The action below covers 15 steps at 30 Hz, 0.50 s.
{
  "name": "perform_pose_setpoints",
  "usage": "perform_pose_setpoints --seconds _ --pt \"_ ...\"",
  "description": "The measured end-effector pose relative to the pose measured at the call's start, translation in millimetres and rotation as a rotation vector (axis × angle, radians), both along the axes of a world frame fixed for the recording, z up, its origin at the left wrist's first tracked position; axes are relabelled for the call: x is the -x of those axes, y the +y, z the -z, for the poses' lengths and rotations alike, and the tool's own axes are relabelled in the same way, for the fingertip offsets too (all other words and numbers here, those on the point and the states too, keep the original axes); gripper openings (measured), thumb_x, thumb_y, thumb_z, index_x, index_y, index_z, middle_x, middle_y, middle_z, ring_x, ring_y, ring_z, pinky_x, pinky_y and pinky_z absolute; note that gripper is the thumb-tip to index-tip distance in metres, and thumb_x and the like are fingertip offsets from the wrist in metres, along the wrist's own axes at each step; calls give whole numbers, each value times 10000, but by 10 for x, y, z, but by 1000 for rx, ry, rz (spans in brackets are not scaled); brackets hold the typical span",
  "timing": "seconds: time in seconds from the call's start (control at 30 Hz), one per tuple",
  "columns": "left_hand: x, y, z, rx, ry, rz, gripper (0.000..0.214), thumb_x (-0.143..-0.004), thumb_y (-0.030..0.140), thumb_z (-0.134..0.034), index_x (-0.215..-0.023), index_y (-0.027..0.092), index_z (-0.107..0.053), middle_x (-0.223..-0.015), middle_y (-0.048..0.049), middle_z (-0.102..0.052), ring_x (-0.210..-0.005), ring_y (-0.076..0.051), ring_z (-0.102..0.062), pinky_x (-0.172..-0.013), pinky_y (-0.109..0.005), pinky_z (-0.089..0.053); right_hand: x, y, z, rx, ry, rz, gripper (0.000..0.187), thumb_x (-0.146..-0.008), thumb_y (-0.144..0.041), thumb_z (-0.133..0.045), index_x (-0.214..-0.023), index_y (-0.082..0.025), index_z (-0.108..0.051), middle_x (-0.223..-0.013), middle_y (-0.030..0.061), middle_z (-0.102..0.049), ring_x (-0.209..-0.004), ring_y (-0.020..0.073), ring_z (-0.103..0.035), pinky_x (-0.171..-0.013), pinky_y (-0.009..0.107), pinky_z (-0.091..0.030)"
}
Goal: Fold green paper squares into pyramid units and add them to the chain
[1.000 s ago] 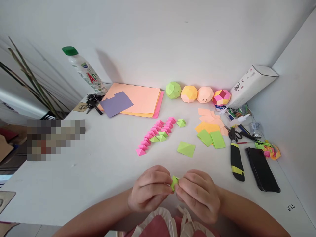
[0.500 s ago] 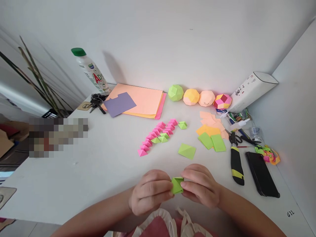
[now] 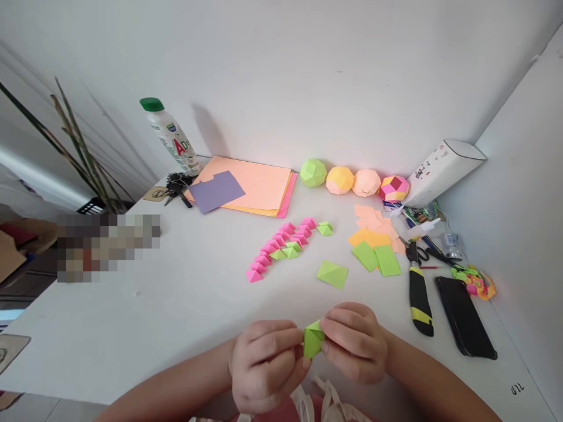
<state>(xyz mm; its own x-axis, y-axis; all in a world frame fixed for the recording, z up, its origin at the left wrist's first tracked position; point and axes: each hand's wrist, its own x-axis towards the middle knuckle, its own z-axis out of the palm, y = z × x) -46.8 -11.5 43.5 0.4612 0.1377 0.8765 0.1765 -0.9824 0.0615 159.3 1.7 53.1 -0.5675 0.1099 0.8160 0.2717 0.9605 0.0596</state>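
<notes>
Between my two hands is a small folded piece of green paper (image 3: 313, 340), held up above the front of the table. My left hand (image 3: 268, 363) pinches its left edge with the fingertips. On the other side, the thumb and fingers of my right hand (image 3: 357, 341) grip its right edge. Beyond the hands lies a flat green paper with crease lines (image 3: 332, 274). Rows of pink folded paper units (image 3: 273, 242) stand farther back, with several green folded units (image 3: 291, 251) among and beside them.
Stacked green slips (image 3: 387, 260) lie in front of orange and peach ones. A box cutter (image 3: 421, 302), scissors and a black phone (image 3: 466, 316) are at the right. Paper balls (image 3: 340, 180) line the wall. Coloured sheets (image 3: 257, 181) and a bottle (image 3: 173, 140) stand back left.
The green paper has turned in my fingers and now shows a slanted fold. My left hand has rolled and dropped slightly. The whole view has shifted a little.
</notes>
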Motion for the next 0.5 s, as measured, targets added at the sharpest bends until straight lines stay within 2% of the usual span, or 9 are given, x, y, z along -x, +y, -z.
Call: perform_pose_setpoints --seconds 0.03,0.1,0.2,0.33,0.5 --pt "-8 -26 -2 13 -55 6 202 -718 -9 -606 -602 156 -607 -594 -12 -584 -699 -173 -660 -582 -265 -610 2 1 -6 -2 1 -5 205 -789 -97 -519 -624 -195 -592 -779 60 -654 -715 169 -630 -518 270 -554" --pt "-18 -84 7 237 -43 -63 195 -699 -19 -628 -642 166 -604 -618 -19 -607 -734 -199 -673 -619 -297 -616 1 -1 -21 8 -10 -18 209 -795 -95 -522 -626 -192 -597 -774 65 -661 -717 171 -638 -528 272 -560" --pt "-20 -156 34 385 -79 -35 214 -706 -12 -625 -689 198 -590 -646 -4 -639 -756 -200 -684 -628 -299 -619 -5 -8 -48 36 -36 -44 216 -806 -82 -513 -640 -177 -613 -767 74 -674 -736 179 -651 -551 283 -572" --pt "-14 -178 62 365 -38 -57 213 -728 -1 -607 -713 209 -577 -620 6 -634 -764 -197 -691 -641 -290 -621 -11 -7 -69 36 -45 -62 180 -803 -71 -525 -687 -144 -642 -758 89 -678 -739 190 -662 -579 293 -582" --pt "-21 -129 57 261 -19 -54 189 -755 4 -582 -716 189 -581 -588 -2 -626 -746 -194 -692 -661 -307 -631 -18 -6 -59 35 -61 -37 225 -825 -78 -509 -665 -179 -631 -758 60 -684 -755 170 -662 -573 274 -586"
